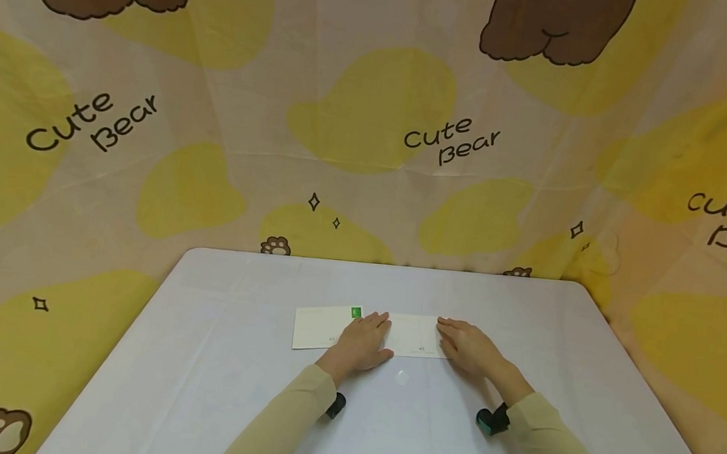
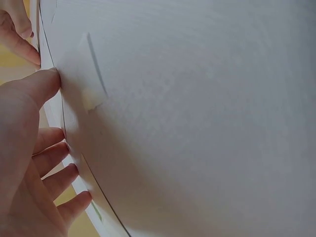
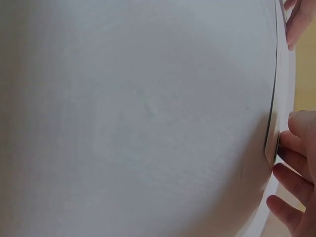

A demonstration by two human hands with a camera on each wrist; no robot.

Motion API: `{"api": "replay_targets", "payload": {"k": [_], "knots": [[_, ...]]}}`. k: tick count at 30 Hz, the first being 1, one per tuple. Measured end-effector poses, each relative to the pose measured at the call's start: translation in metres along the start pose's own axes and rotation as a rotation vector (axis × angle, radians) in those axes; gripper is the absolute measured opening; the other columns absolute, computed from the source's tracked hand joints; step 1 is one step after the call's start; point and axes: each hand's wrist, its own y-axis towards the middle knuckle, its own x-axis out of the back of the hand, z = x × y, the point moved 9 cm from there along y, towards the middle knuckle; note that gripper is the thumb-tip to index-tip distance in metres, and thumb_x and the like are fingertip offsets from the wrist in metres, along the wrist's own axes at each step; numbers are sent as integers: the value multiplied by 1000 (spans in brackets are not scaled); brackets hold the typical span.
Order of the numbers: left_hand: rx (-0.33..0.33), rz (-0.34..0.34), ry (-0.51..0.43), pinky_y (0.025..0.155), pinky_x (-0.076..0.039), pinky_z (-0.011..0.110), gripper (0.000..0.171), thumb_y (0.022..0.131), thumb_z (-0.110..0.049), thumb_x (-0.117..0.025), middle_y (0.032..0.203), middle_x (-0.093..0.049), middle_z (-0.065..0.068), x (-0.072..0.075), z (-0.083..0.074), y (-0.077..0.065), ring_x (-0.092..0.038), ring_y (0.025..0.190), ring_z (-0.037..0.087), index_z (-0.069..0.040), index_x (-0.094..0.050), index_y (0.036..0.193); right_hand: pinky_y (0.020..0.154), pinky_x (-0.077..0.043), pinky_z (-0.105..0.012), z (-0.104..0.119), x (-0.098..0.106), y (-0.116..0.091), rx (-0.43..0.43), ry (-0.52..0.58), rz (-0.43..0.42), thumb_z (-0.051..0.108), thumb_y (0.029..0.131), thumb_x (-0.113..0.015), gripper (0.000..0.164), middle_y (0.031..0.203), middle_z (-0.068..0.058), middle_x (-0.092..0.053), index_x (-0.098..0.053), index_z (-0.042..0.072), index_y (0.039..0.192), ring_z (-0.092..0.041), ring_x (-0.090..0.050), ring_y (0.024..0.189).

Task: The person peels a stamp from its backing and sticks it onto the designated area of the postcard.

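Two cream paper rectangles, which look like postcards or envelopes, lie side by side on the white table. The left card (image 1: 320, 327) carries a green stamp (image 1: 356, 312) at its upper right corner. My left hand (image 1: 361, 341) rests over the place where the two cards meet, fingers extended and thumb on the near edge of the right card (image 1: 413, 333). At that card's right end, my right hand (image 1: 471, 348) presses with nearly straight fingers and hides the corner. A thin dark edge (image 3: 278, 145) shows beneath its fingertips in the right wrist view.
The white table (image 1: 235, 386) has rounded far corners and meets a printed bear-pattern cloth (image 1: 370, 116) hanging behind it. A small clear patch (image 1: 401, 377) sits on the table just in front of the right card. Black wrist cameras (image 1: 492, 421) are strapped under both sleeves.
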Motion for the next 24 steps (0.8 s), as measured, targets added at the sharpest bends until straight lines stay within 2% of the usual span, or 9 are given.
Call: {"api": "replay_targets", "payload": {"k": [12,24], "knots": [[-2,-4,-12,109,-30,37,65,88,-48,-53,147,-34,2,0,-1,-1,-32,135,21,-10,-40,139,80,-50,-48,-6,5,5,-18,-26,-86,13,85,-62,33,113,-14,-62,-63,-1,114,-33,-58,102],[-6,-9,-9,108,-31,37,64,88,-48,-54,147,-35,3,3,-2,-2,-33,135,21,-10,-40,138,81,-49,-47,-7,3,7,-54,-43,-73,15,84,-63,35,112,-12,-61,-62,0,116,-30,-56,102]]}}
